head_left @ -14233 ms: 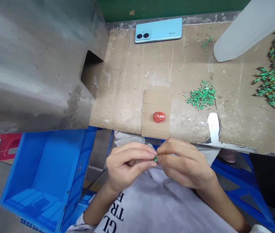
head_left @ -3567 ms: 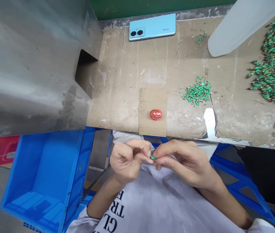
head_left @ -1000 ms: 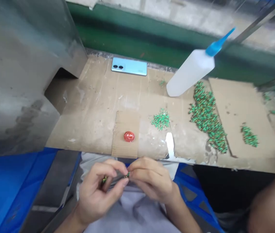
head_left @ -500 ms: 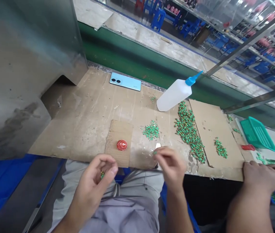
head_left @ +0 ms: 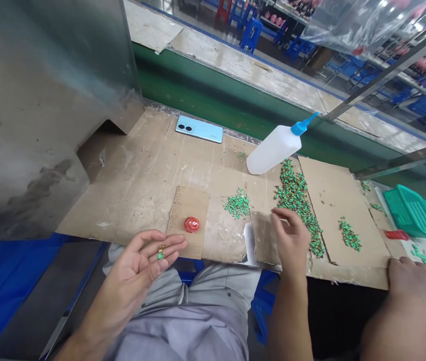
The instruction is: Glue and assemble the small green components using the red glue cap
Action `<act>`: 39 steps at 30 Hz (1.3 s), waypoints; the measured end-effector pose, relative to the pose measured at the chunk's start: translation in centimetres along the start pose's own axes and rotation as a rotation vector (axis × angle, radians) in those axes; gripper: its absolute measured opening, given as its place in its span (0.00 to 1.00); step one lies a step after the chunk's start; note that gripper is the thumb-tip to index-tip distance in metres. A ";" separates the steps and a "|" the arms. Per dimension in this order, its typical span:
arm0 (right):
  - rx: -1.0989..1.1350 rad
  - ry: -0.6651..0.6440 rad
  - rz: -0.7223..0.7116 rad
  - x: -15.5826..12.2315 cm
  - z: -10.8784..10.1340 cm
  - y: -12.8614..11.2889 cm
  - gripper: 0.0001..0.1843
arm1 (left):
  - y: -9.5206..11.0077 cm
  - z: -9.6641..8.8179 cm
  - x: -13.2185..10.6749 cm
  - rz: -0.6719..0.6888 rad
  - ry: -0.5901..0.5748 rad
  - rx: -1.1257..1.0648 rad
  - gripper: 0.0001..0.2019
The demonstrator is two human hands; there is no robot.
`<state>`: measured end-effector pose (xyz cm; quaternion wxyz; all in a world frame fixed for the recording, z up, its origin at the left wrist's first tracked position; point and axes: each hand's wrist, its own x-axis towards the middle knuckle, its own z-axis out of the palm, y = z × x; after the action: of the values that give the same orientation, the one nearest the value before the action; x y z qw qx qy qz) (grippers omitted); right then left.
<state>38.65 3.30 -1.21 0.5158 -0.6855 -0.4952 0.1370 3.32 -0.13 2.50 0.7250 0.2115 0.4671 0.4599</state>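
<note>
Left hand [head_left: 138, 263] palm up, fingers wide, small green piece [head_left: 159, 254] lying loose on fingertips, just off cardboard [head_left: 141, 190] edge, right hand [head_left: 291, 239] loosely open, palm down on cardboard, beside long green pile [head_left: 291, 193], co-worker's hand [head_left: 416, 283] far right.

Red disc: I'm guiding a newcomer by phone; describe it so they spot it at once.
On the cardboard-covered bench, find the small cardboard patch at the near edge, just beyond the left hand. The red disc lies on it, left of a small green pile; it is the only round red thing there.
</note>
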 end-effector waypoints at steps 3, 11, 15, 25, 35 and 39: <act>-0.121 -0.213 -0.066 -0.8 1.6 -0.7 0.10 | 0.1 0.2 -0.2 -0.037 -0.013 0.006 0.20; -0.288 -0.303 -0.127 -0.6 2.8 0.2 0.15 | -0.9 0.4 0.0 -0.044 -0.107 0.031 0.12; -0.302 -0.300 -0.137 -0.7 2.6 0.2 0.13 | -1.8 -0.2 0.5 0.039 -0.204 0.046 0.09; -0.205 -0.124 -0.122 -1.1 2.2 -0.5 0.09 | -1.5 0.0 0.3 -0.051 -0.200 0.179 0.16; 0.424 -0.339 -0.042 -7.3 4.6 -7.2 0.08 | -2.1 2.7 -0.4 0.145 -0.173 0.535 0.14; 0.623 -0.497 0.123 -8.6 5.3 -9.2 0.11 | -2.0 3.2 -0.5 0.383 -0.062 0.592 0.05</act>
<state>25.94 -0.92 1.51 0.5542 -0.4709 -0.4976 0.4727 7.03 -1.13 2.74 0.5467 0.5101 0.5099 0.4255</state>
